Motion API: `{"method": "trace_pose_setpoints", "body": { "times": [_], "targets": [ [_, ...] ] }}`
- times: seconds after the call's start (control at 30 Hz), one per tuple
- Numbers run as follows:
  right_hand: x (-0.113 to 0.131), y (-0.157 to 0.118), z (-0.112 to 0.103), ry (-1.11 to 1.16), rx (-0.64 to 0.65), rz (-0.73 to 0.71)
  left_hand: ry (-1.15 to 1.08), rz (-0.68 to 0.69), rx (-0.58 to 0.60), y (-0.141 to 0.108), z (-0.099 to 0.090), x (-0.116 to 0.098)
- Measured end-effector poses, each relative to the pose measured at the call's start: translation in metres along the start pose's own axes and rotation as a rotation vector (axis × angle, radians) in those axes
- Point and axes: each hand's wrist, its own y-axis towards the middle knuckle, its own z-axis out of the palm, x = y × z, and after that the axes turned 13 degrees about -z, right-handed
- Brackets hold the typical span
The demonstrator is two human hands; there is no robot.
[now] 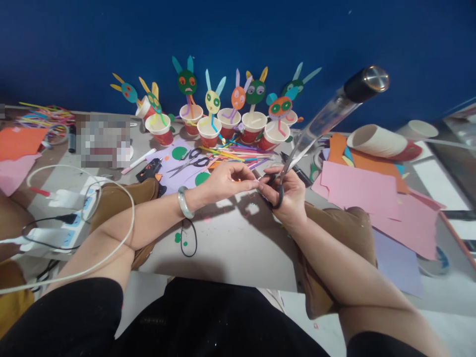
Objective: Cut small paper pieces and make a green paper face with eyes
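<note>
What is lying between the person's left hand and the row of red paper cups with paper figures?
In the head view, between the left hand and the red paper cups lie a spare pair of scissors, green paper circles on lilac paper, and a pile of coloured straws.

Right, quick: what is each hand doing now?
Left hand: fingers pinched on something too small to identify.
Right hand: closed through the handles of the scissors.
</note>
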Motion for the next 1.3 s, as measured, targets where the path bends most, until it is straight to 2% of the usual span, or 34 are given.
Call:
{"method": "trace_pose_setpoints", "body": {
  "times": [0.17, 0.43, 0.73, 0.87, 0.97, 1.17, 1.3],
  "targets": [
    [0.002, -0.002, 0.0, -0.025, 0.017, -0.042, 0.028, 0.049, -0.047, -0.001, 0.004, 0.002],
    [0.002, 0.0, 0.002, -0.004, 0.001, -0.092, 0.111, 0.07, -0.027, -0.005, 0.003, -0.005],
    [0.001, -0.004, 0.003, -0.082, -0.064, -0.112, -0.09, 0.019, -0.026, -0.005, 0.012, 0.008],
    [0.002, -0.005, 0.001, -0.12, -0.074, -0.135, -0.163, 0.021, -0.029, -0.005, 0.012, 0.007],
    [0.004, -0.004, -0.002, -0.103, 0.011, -0.143, -0.216, 0.015, -0.045, -0.005, 0.008, 0.0],
    [0.004, -0.004, -0.005, -0.031, 0.295, -0.068, -0.225, 0.004, -0.124, -0.008, -0.003, -0.018],
    [0.004, -0.004, -0.005, -0.033, 0.411, -0.051, -0.222, 0.012, -0.128, -0.009, -0.004, -0.023]
  ]
}}
